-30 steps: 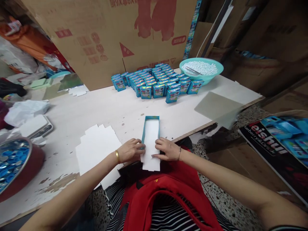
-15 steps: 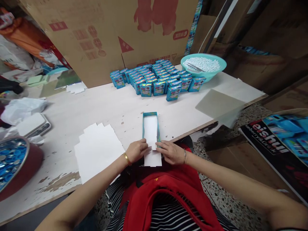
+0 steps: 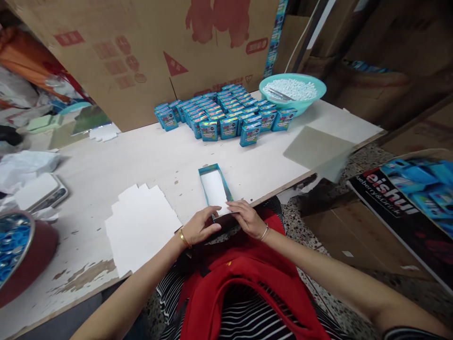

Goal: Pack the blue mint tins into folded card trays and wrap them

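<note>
A long, narrow box (image 3: 214,188) lies open on the pale tabletop (image 3: 141,156), its near end right at the tabletop's front edge. The box is bright blue outside and plain white inside, with low walls and nothing in it. It is angled slightly to the left as it runs away from the person. The right hand (image 3: 247,219) rests on the box's near end, fingers stretched flat across it. The left hand (image 3: 201,229) touches the same end from the left, fingers extended, but whether it actually grips the card cannot be told. Just left of the box lies a loose stack of white card sheets (image 3: 141,229), and far left of it a red bowl of blue caps (image 3: 14,245). Beyond the box stand rows of small blue packets (image 3: 219,118), with a teal bowl of white pellets (image 3: 292,89) beyond and to the right. A grey sheet (image 3: 314,148) lies to the box's right.
</note>
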Action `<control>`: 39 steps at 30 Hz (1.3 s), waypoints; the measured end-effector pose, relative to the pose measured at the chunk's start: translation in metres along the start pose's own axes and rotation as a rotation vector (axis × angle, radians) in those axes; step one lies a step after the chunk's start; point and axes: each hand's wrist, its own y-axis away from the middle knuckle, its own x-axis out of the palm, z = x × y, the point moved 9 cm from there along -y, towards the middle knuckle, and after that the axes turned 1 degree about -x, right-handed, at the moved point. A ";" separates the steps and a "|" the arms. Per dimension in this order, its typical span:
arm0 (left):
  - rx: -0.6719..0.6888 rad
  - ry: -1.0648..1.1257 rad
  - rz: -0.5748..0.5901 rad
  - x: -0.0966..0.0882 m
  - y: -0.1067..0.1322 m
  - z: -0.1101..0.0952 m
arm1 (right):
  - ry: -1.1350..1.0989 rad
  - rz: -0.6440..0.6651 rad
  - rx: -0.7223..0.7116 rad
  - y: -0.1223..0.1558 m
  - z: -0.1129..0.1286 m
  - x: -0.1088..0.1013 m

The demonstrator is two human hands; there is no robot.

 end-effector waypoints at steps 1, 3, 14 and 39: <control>-0.034 0.006 -0.028 0.000 0.000 0.002 | 0.001 -0.009 0.025 -0.001 -0.001 -0.001; -0.125 -0.006 -0.129 0.000 -0.002 0.006 | 0.007 -0.043 0.080 -0.002 -0.004 -0.001; -0.301 -0.392 -0.362 -0.005 -0.003 -0.010 | 0.248 0.044 0.007 0.005 -0.009 0.014; -0.426 -0.492 0.252 0.010 -0.039 -0.010 | -0.060 -0.027 0.141 -0.016 -0.013 -0.003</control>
